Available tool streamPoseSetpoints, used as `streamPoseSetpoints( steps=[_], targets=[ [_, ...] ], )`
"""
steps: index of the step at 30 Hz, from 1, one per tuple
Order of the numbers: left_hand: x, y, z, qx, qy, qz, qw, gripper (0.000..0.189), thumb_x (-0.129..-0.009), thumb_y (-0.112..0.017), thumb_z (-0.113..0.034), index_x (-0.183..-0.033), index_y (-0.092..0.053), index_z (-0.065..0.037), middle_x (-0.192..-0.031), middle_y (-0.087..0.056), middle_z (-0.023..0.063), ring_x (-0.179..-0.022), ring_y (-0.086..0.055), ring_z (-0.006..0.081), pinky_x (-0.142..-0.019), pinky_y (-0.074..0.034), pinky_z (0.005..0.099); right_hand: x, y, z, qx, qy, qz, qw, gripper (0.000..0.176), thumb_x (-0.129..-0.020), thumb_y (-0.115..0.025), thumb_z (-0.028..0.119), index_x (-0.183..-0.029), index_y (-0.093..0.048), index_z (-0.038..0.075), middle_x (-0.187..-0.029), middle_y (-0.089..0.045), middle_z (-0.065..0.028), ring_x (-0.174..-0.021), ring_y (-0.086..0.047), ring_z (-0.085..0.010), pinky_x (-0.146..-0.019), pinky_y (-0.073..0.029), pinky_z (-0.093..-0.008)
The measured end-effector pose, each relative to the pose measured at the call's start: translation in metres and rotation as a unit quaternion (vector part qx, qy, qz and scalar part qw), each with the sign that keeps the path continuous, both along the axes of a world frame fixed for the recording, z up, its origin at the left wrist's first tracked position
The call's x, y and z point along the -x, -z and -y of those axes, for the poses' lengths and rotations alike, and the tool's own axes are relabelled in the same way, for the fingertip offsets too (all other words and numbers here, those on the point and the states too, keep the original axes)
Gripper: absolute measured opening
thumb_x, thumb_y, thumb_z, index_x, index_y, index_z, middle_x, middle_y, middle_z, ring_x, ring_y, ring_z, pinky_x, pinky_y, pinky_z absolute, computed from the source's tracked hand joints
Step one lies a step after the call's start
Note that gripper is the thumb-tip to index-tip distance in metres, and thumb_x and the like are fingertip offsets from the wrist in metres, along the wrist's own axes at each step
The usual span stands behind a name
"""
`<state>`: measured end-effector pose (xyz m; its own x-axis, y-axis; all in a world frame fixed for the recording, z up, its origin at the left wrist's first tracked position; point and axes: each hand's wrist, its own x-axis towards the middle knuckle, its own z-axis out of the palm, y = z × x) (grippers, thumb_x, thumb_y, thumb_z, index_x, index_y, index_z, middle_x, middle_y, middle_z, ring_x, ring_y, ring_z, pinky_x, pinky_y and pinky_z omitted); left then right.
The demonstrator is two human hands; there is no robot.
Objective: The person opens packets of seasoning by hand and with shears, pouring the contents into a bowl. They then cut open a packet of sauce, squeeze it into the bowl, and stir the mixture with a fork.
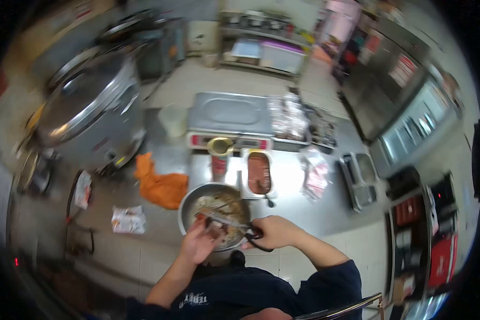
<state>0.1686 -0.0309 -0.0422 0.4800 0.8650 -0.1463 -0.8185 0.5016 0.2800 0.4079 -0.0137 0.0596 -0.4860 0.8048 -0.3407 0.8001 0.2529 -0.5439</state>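
Black-handled scissors [229, 221] are gripped in my right hand [272, 232], their blades pointing left over a round metal bowl [183, 213]. My left hand [197, 242] pinches a small brownish piece of food [214, 232] close to the blades; blur hides what kind it is. Pale and brown bits lie inside the bowl, partly covered by my hands. Just beyond the bowl is a rectangular metal pan of reddish-brown sauce [258, 173] with a dark-handled utensil in it. An open can [220, 146] is to the pan's left.
An orange cloth [162, 184] lies left of the bowl, near a white packet [128, 220]. A scale [229, 114] and foil-covered tray [288, 120] sit farther back. Plastic bag [316, 173] and metal containers [357, 181] are at right, a large metal pot [90, 112] at left.
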Motion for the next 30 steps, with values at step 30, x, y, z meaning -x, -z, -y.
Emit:
streamPoseSetpoints(
  steps=[30],
  targets=[
    [0.003,-0.009,-0.077,-0.380,0.001,-0.771,0.510,0.016,-0.065,-0.059,0.001,-0.077,-0.069,-0.004,-0.086,-0.062,0.0115,-0.087,-0.059,0.0277,-0.079,-0.048,0.0343,-0.131,0.039,0.010,-0.379,0.400,-0.193,0.812,0.018,-0.078,-0.060,0.006,-0.096,-0.062,0.005,-0.088,-0.065,-0.0098,-0.079,-0.063,-0.0212,-0.068,-0.048,-0.0295]
  ],
)
